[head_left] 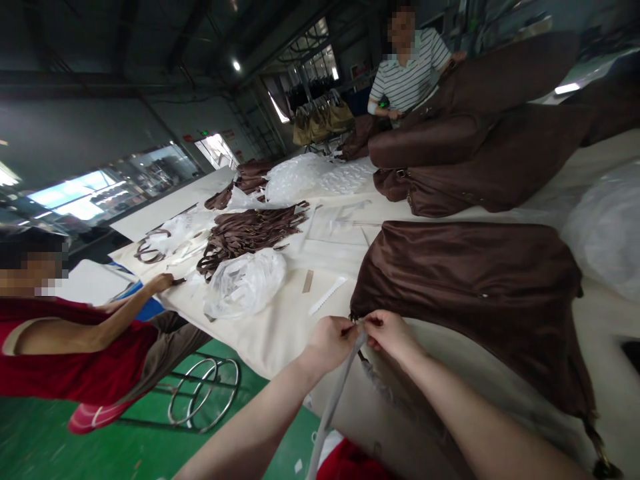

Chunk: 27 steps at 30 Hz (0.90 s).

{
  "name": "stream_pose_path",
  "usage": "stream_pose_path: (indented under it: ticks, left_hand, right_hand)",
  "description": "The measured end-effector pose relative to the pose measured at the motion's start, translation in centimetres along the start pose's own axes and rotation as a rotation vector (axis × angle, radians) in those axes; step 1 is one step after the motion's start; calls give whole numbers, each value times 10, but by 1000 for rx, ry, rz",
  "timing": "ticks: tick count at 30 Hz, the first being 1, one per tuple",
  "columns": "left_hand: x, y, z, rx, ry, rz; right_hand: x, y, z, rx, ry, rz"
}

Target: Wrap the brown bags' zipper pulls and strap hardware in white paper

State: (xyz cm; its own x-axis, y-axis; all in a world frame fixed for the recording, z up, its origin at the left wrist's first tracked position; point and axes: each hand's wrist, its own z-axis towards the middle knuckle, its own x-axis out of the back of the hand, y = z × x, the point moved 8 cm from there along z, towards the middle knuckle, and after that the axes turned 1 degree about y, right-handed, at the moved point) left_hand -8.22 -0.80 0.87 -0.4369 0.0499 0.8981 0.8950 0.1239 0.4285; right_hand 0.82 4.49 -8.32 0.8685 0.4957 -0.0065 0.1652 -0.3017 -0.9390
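Note:
A large dark brown bag (465,280) lies flat on the cream-covered table (280,333). At its lower left corner, beside a small metal fitting, my left hand (331,341) and my right hand (390,333) meet with fingers pinched. Between them is the top end of a pale, thin strip (333,400), which hangs down toward my lap. Both hands are closed on that end; which fingers bear on the strip is hard to make out. At the bag's lower right corner hangs a strap with a metal clasp (604,465).
Stacked brown bags (450,147) lie beyond. Brown straps (250,233), a clear plastic bundle (245,283) and a white toothed strip (327,295) are on the left. A person in red (75,340) sits at left; another in stripes (407,77) stands behind the bags.

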Motion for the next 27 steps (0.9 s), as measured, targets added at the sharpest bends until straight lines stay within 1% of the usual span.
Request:
stream_pose_path:
  ticks: [3,5,8,11,14,17,19,21,23,27]
  left_hand:
    - [-2,14,-4,-152,75,38]
    - [-8,16,-7,-187,63,86]
    - [-15,7,-10,-127,-3,212]
    - [-11,-5,-11,-76,-47,274]
    - [-4,-21,-7,7,-105,236]
    - [3,-33,-3,65,-154,183]
    - [7,-39,-2,85,-175,151]
    - [8,-43,-4,106,-186,121]
    - [9,-45,-6,118,-182,101]
    - [8,-47,-6,137,-148,103]
  right_hand:
    - [1,-1,0,-17,-11,-16]
    - [2,-2,0,-28,-35,-38]
    - [0,-2,2,-61,-87,-97]
    - [-4,-1,5,-112,-155,-205]
    - [-11,-3,11,-137,-229,-351]
    - [-20,-13,18,-94,-293,-470]
    - [-28,-22,19,-51,-342,-507]
    - [-38,-27,18,-15,-386,-513]
    - [-46,-27,16,4,-411,-504]
    - [-51,-13,11,-2,-388,-483]
